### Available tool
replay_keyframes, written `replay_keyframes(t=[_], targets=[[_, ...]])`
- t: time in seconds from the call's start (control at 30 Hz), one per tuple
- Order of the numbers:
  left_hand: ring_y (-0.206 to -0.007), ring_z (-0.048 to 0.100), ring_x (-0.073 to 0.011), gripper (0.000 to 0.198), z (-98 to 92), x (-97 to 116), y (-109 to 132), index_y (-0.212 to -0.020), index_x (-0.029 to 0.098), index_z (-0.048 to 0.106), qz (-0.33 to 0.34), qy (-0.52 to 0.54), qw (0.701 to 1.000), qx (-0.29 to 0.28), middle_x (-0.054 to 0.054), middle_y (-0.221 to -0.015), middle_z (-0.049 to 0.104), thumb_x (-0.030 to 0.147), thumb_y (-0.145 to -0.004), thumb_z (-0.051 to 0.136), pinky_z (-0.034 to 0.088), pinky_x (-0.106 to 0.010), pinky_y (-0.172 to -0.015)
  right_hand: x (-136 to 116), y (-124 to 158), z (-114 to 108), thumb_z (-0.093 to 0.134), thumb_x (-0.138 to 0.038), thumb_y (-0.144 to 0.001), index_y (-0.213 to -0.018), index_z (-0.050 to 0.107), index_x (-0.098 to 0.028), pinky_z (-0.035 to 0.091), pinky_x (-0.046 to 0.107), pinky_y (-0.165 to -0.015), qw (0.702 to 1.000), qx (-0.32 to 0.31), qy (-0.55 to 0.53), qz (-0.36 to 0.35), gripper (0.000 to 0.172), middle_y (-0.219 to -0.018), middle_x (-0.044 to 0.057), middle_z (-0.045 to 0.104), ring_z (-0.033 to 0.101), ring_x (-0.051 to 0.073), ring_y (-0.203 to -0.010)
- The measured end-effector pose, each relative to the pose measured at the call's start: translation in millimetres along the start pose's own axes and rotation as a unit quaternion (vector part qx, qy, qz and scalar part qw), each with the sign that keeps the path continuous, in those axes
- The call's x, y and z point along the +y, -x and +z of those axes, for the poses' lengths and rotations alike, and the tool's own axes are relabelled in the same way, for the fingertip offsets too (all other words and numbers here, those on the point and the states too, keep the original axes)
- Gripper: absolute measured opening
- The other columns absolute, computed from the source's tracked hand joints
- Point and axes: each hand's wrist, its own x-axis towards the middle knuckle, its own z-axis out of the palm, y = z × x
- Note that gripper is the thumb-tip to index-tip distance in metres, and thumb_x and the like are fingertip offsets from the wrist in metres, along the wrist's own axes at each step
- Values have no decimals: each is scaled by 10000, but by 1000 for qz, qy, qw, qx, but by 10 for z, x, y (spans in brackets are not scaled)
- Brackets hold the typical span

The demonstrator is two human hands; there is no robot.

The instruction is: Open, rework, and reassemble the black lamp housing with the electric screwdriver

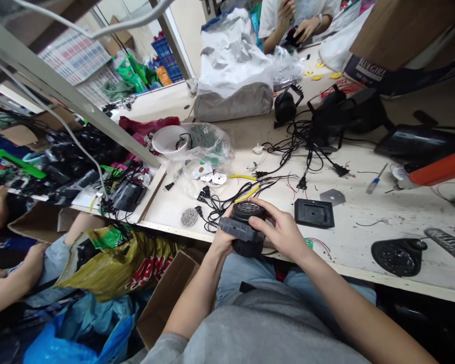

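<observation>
Both of my hands grip a black plastic housing with a round honeycomb grille on top, above the front edge of the bench. My left hand wraps it from the left and below, its fingers mostly hidden behind the part. Across the right side, my right hand presses its thumb near the grille, with the fingers round the far side. A black rectangular tray-like part lies right of my right hand. Black cords with plugs lie just beyond my left hand, and a small dish of metal balls is to their left.
Black cords and lamp-like housings crowd the back right. A blue-handled screwdriver, an orange-red tool and a black oval part lie rightward. A white sack stands behind. Co-workers sit opposite and at left; a shelf post rises left.
</observation>
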Motion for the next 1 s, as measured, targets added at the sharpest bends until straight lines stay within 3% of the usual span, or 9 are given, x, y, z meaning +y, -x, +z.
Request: replay_keyframes(t=[0.13, 0.27, 0.33, 0.43, 0.57, 0.8, 0.9, 1.0], targets=[[-1191, 653, -300, 774, -14, -39, -14, -1282, 218, 661, 63, -46, 996, -34, -102, -1275, 698, 428, -585, 924, 505, -428, -1075, -8, 13, -58, 644, -488, -894, -1297, 662, -232, 486, 425, -1096, 1000, -18, 4, -16, 478, -1301, 59, 675, 643, 280, -1188], [-1245, 619, -300, 744, 32, 26, -11, -1306, 201, 617, 151, -149, 976, -51, -118, -1328, 656, 449, -658, 885, 493, -441, -1096, -16, -21, -153, 668, -552, -848, -1363, 618, -196, 472, 466, -1102, 998, -44, 54, 5, 628, -1354, 100, 637, 604, 316, -1246], [-1251, 613, -301, 750, 42, 63, 3, -1334, 186, 582, 179, -194, 963, -57, -134, -1341, 638, 472, -697, 856, 508, -437, -1077, -47, -67, -198, 748, -590, -761, -1342, 634, -185, 501, 493, -1054, 993, -42, 111, 22, 717, -1301, 125, 657, 617, 344, -1210], [-1248, 613, -300, 796, 34, 92, 25, -1372, 185, 539, 204, -230, 949, -69, -140, -1342, 624, 510, -710, 839, 517, -429, -1065, -121, -130, -242, 822, -547, -690, -1242, 693, -209, 544, 477, -953, 983, -50, 172, 31, 660, -1159, 104, 695, 663, 325, -1073], [-1240, 616, -307, 806, 30, 84, 42, -1383, 187, 525, 214, -254, 941, -67, -140, -1334, 626, 549, -722, 812, 522, -442, -1061, -201, -142, -238, 830, -483, -698, -1138, 735, -219, 550, 402, -879, 984, -49, 173, 2, 522, -1049, 63, 702, 674, 271, -978], [-1235, 634, -294, 590, 52, 69, 55, -1329, 181, 584, 228, -282, 931, -29, -130, -1319, 657, 486, -838, 702, 528, -445, -1058, -176, -115, -170, 780, -562, -701, -1005, 776, -207, 507, 355, -731, 985, -8, 168, -24, 467, -848, 43, 672, 638, 232, -784], [-1282, 602, -312, 730, 45, 103, 56, -1384, 189, 541, 198, -297, 932, -58, -135, -1373, 623, 499, -767, 777, 505, -461, -1088, -138, -128, -191, 759, -597, -688, -1020, 774, -195, 501, 354, -705, 990, -5, 143, 1, 521, -838, 45, 659, 634, 234, -773], [-1322, 562, -331, 941, 44, 118, 66, -1440, 209, 469, 147, -296, 940, -82, -133, -1420, 581, 506, -646, 877, 476, -483, -1115, -115, -152, -250, 749, -600, -682, -1089, 750, -182, 531, 352, -736, 994, 9, 101, 28, 583, -966, 74, 684, 660, 258, -877]])
